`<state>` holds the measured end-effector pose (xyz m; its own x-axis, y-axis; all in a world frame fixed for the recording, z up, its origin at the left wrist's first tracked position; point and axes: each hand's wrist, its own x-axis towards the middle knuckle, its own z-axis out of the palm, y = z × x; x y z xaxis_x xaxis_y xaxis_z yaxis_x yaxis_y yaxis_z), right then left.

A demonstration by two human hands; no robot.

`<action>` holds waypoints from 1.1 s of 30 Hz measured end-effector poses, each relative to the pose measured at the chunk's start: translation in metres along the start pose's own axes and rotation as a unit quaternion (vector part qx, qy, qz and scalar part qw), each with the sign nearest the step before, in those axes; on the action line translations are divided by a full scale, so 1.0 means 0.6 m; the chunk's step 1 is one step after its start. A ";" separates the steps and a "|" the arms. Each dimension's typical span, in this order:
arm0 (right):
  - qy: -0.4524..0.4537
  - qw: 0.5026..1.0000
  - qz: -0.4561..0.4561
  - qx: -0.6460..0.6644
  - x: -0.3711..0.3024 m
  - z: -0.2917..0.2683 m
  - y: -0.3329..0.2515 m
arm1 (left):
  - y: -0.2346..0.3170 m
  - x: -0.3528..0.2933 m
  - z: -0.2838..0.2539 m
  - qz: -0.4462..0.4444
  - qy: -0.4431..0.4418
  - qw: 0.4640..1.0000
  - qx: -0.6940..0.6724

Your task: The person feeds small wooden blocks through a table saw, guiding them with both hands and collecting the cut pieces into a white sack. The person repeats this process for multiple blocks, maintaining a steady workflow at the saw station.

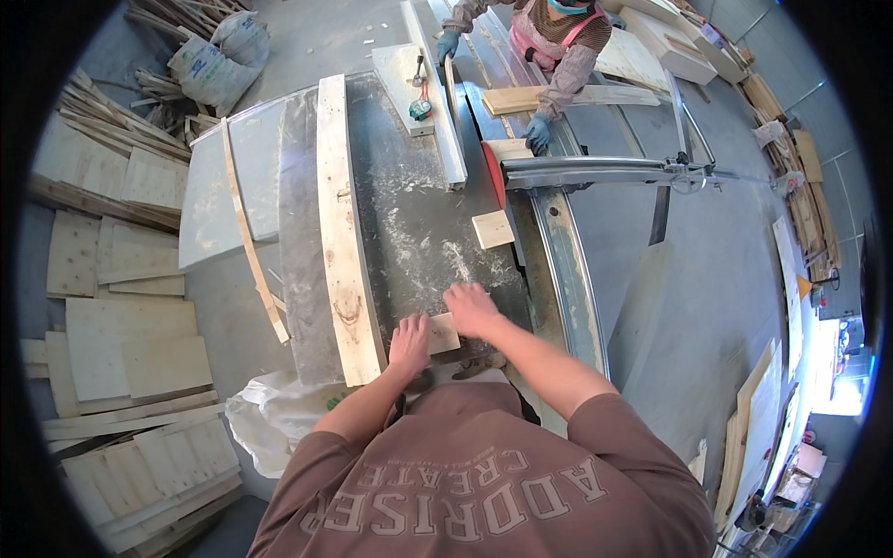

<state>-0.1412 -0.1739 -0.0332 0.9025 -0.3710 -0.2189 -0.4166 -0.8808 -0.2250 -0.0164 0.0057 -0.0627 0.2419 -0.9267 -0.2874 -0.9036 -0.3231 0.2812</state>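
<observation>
A small pale wood block (444,334) lies at the near end of the dark saw table (409,205). My left hand (410,345) grips the block's left end with bent fingers. My right hand (472,311) is closed over its far right corner, fingertips partly hidden. A second, squarish wood block (493,230) sits farther up the table, just short of the red blade guard (493,175). Left of my hands, a long wood board (340,232) runs lengthwise along the table.
Across the saw, a co-worker in blue gloves (538,135) handles wood by the metal fence (595,171). A tape measure (420,110) rests on a board at the far side. Stacked panels (130,344) line the left floor; a white sack (270,409) lies near my left arm.
</observation>
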 end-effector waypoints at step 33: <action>0.047 0.954 0.019 -0.294 0.194 -0.025 0.248 | 0.039 -0.105 -0.049 -0.148 0.114 0.942 -0.280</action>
<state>-0.0965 -0.3527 -0.0776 0.9051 -0.4064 -0.1248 -0.3406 -0.8689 0.3592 -0.0426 0.0509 -0.0108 0.5815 -0.7761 -0.2441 -0.4710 -0.5658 0.6767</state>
